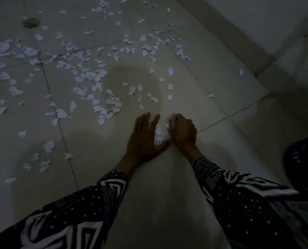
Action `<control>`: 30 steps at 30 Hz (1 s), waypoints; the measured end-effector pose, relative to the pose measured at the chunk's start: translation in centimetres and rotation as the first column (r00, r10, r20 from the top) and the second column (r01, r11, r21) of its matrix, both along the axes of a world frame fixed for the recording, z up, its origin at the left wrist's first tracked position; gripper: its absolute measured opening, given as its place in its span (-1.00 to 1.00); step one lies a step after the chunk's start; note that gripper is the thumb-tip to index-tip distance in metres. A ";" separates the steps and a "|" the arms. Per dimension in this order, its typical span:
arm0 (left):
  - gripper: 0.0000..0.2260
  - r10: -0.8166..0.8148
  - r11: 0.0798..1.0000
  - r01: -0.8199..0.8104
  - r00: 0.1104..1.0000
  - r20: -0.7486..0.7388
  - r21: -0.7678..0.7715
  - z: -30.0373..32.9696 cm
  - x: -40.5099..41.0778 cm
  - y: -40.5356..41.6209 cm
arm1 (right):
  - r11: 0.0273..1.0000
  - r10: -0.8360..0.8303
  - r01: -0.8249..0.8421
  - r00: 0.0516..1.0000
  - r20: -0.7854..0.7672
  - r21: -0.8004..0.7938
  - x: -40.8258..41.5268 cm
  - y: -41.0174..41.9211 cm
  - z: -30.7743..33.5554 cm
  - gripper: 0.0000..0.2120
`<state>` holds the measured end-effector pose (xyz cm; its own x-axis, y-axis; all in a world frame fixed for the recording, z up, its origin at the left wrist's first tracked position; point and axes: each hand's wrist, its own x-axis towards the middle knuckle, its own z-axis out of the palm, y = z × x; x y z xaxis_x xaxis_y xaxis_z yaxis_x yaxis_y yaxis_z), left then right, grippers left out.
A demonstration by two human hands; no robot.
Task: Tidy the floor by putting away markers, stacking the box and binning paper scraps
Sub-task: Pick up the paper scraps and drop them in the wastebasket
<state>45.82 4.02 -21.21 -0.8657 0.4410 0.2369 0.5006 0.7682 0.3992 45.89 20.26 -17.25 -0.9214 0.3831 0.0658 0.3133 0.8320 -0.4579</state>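
A small heap of paper scraps (158, 134) lay on the tiled floor (167, 203) near centre, between both hands, prob. raked together so it could be lifted in one go. The left hand (144, 139) lay flat w/ fingers spread, thumb touching the heap's near edge, acting as a wall so bits didn't scatter. The right hand (183, 130) was curled, fingertips pinching a scrap at the heap's right side, likely feeding it into the pile. Many loose scraps (88, 76) were strewn far and left, well apart from the heap, so binning looked barely begun. No markers, box or bin in view. A dark round object (31, 22) sat far left; too dim to identify.
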 end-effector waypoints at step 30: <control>-0.69 0.202 0.962 -0.223 0.970 -0.139 -0.158 1.8 -3.7 1.7 | 0.941 0.189 -0.119 0.961 -0.201 0.318 -0.8 -1.4 -1.6 -0.70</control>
<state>42.15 5.70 -19.44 -0.9134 0.2934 0.2821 0.3550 0.9134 0.1993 45.05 18.85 -18.88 -0.9146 0.1676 0.3679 0.0882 0.9709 -0.2228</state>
